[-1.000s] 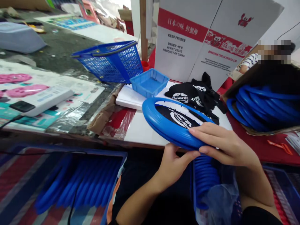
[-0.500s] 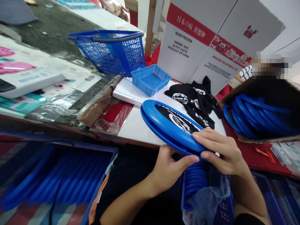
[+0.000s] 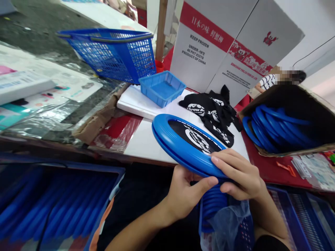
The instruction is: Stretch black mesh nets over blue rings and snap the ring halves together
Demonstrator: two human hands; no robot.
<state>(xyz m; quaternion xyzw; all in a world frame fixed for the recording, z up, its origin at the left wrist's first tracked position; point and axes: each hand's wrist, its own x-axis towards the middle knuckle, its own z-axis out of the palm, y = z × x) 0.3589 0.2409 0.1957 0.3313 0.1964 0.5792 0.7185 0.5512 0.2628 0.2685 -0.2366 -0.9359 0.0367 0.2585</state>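
Blue plastic, a flat ring disc (image 3: pixel 183 146) with a black printed mesh centre, is held tilted over the near edge of the white board (image 3: pixel 146 139), its near rim caught between both hands. The left hand (image 3: pixel 184 193) comes up from below, thumb pressed along the rim's underside and fingers curled behind it; the right hand (image 3: pixel 239 174) lies over the top of the same rim, fingers closed down on it and nearly meeting the left thumb. Beyond the disc lies one heap of black printed cloth (image 3: pixel 211 111), with one small blue tray (image 3: pixel 162 87) and one blue mesh basket (image 3: pixel 112 52) further back on a cluttered worktable. One white carton marked KEEP FROZEN (image 3: pixel 222 48) stands behind. Two cardboard-and-crate stores of blue rings show: a brown box (image 3: pixel 282 129) at right and a crate (image 3: pixel 52 205) low at left; the rings are too packed to count. A person in a striped sleeve (image 3: pixel 267 82) sits behind.
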